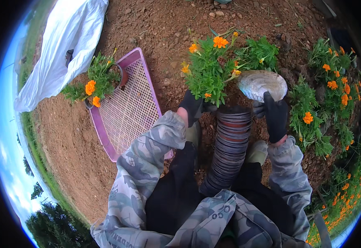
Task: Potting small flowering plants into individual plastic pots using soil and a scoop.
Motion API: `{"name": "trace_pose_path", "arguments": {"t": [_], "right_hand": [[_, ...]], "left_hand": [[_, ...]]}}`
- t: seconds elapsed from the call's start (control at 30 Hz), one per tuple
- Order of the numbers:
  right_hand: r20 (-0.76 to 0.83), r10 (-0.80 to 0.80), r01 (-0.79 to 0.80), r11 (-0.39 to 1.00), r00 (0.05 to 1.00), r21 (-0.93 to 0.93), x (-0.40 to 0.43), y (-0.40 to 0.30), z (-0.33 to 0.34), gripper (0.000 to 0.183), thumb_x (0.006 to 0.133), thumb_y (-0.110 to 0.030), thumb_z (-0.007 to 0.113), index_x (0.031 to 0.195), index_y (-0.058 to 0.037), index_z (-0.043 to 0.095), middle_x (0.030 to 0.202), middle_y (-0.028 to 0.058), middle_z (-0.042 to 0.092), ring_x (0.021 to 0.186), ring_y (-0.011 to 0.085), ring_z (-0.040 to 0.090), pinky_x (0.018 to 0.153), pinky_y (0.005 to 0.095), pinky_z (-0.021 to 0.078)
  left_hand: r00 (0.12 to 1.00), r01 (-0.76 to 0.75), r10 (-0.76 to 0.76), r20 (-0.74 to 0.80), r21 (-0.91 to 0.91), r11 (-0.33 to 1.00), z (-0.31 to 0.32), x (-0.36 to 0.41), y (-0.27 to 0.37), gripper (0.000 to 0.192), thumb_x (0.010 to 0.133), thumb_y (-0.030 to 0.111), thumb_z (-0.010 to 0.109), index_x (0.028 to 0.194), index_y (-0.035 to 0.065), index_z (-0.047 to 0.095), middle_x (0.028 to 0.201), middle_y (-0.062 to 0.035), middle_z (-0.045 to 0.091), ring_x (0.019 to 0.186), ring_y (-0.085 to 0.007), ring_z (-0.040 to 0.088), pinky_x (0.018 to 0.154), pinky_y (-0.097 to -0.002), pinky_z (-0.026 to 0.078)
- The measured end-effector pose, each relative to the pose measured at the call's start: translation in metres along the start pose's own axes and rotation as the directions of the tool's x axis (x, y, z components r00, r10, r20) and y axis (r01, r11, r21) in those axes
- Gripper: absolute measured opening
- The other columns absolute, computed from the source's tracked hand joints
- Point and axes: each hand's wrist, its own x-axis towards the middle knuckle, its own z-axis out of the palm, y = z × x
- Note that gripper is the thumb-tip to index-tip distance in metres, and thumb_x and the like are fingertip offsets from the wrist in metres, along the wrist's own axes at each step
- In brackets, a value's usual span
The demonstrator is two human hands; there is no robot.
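My right hand (273,114), in a black glove, grips a large pearly mussel shell (262,83) by its lower edge. My left hand (194,107), gloved in black as well, is just below a bushy marigold plant (209,71) with orange blooms. Leaves cover part of its fingers, so whether they hold the plant cannot be made out. Between my two hands and legs a tall stack of nested plastic plant pots (230,148) leans towards my body, mostly black with a few reddish-brown rims.
A purple-rimmed mesh crate (127,108) lies to the left, with potted marigolds (101,77) at its far corner. Beyond it is a white plastic sheet (72,40). More marigolds (310,117) grow at the right. Loose brown soil (155,24) with small stones surrounds everything.
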Motion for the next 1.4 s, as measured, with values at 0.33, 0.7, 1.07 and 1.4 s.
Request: {"name": "trace_pose_path", "arguments": {"t": [0.33, 0.7, 1.07, 1.4], "right_hand": [[0.02, -0.034, 0.034, 0.999, 0.999, -0.022, -0.019, 0.006, -0.014, 0.033, 0.082, -0.027, 0.048, 0.091, 0.0038, 0.054, 0.063, 0.0099, 0.058, 0.048, 0.0147, 0.055, 0.041, 0.0228, 0.0419], [0.077, -0.016, 0.017, 1.0, 0.997, -0.014, -0.029, 0.015, -0.015, 0.032, 0.083, -0.027, 0.047, 0.091, 0.003, 0.055, 0.065, 0.0099, 0.06, 0.049, 0.0137, 0.056, 0.041, 0.0222, 0.0417], [0.187, 0.439, -0.471, 0.734, 0.879, 0.489, -0.02, 0.062, -0.069, 0.029, 0.081, -0.022, 0.047, 0.099, 0.0005, 0.046, 0.07, 0.0054, 0.054, 0.053, 0.0115, 0.047, 0.045, 0.0213, 0.0367], [0.388, 0.412, -0.563, 0.532, 0.824, 0.632, 0.004, 0.116, -0.094, 0.028, 0.079, -0.022, 0.05, 0.095, 0.001, 0.046, 0.076, 0.011, 0.056, 0.061, 0.0145, 0.053, 0.05, 0.0234, 0.0416]], "left_hand": [[0.962, -0.27, 0.218, -0.168, -0.431, 0.861, -0.107, -0.063, 0.061, 0.015, 0.083, 0.01, 0.038, 0.09, -0.0022, 0.042, 0.089, -0.0189, 0.056, 0.079, -0.0277, 0.059, 0.066, -0.033, 0.053], [0.799, -0.6, 0.439, -0.41, -0.508, 0.618, -0.204, 0.035, 0.1, 0.023, 0.079, 0.002, 0.031, 0.1, -0.0087, 0.03, 0.109, -0.0257, 0.039, 0.102, -0.0409, 0.046, 0.083, -0.0453, 0.047], [0.701, -0.622, 0.315, -0.64, -0.331, 0.71, -0.156, 0.035, 0.063, 0.032, 0.086, 0.019, 0.043, 0.113, 0.004, 0.035, 0.11, -0.0173, 0.044, 0.099, -0.0292, 0.048, 0.076, -0.0356, 0.049], [0.849, -0.406, -0.243, 0.47, 0.873, 0.269, 0.103, 0.086, 0.001, 0.029, 0.078, 0.021, 0.053, 0.099, -0.0001, 0.054, 0.087, -0.0095, 0.06, 0.071, -0.015, 0.058, 0.063, -0.0265, 0.047]]}}
